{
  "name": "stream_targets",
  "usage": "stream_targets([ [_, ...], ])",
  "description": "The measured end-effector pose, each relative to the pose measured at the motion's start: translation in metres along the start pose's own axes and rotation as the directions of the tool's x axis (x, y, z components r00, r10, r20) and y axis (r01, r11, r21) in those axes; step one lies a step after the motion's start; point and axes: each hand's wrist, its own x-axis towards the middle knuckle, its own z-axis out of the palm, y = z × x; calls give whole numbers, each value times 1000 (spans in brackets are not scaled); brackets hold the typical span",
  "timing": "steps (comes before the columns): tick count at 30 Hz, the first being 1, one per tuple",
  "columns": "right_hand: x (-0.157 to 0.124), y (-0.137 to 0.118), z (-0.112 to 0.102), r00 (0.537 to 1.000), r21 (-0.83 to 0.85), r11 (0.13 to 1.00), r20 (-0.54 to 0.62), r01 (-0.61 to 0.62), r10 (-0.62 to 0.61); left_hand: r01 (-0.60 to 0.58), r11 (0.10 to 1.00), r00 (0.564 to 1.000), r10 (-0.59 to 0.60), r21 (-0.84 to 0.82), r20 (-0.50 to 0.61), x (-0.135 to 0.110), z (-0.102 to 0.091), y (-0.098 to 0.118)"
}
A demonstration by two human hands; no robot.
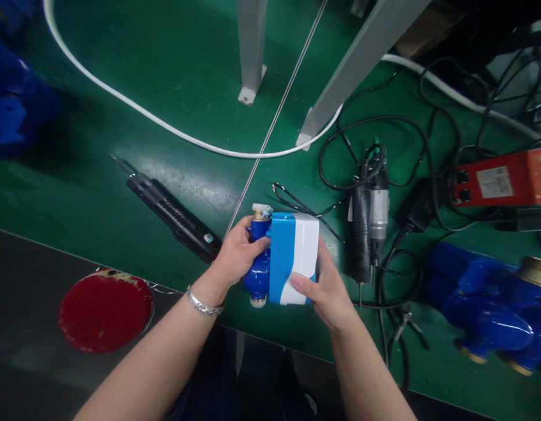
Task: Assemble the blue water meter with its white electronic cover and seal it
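Holding: I see both hands closed on the water meter (288, 257) at the near edge of the green table (186, 70).
Left hand: my left hand (237, 254) is wrapped around the meter's blue body, thumb laid across the top toward the brass-coloured port; a silver bracelet (203, 304) sits on the wrist.
Right hand: my right hand (327, 286) cups the white-and-light-blue housing from the right and below, fingers curled onto its near corner.
Meter axis: the long axis runs near to far, one port toward me, the capped port pointing away; the boxy housing faces up at the camera.
Meter position: between the two hands, touching both; I cannot tell whether it rests on the table.
Red bowl: a round red dish (104, 310) lies near left, below the table edge; I cannot tell its contents.
Left tool: a black electric screwdriver (173, 215) lies diagonally just beyond the left hand.
Right tool: a second screwdriver (369, 216) lies just right of the meter, cables around it.
Farther right: a large blue valve body (485, 310) and a red box (502, 178).
Far: a white cable (134, 108) curves past two grey posts.
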Motion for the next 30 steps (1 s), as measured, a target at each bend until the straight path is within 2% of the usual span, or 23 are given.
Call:
stream_targets([
  [3,-1,-6,-2,999,149,989,42,0,-6,0,998,993,8,-69,121,-9,1,4],
  [5,1,-10,0,1000,208,978,-9,28,-27,14,992,975,14,-125,223,-16,2,9],
  [7,4,-12,4,994,176,981,-86,77,-63,-2,994,968,30,-111,250,-23,4,12],
  [11,5,-14,12,966,-18,981,-170,195,-195,-85,983,995,76,162,60,-29,8,14],
  [14,1,-15,17,960,55,977,-207,204,-188,-110,959,994,108,263,21,-28,8,10],
  [19,1,-9,20,960,171,965,-229,201,-159,-147,948,988,156,282,-9,-24,7,6],
  [23,6,-7,19,963,131,975,-227,177,-144,-154,961,987,159,230,-3,-23,8,6],
  [27,-17,-36,22,977,-60,990,-164,125,-134,-129,970,989,140,204,-39,-42,10,16],
  [30,-43,-65,28,958,-293,921,-50,255,-281,-165,971,981,180,171,-73,-64,10,29],
])
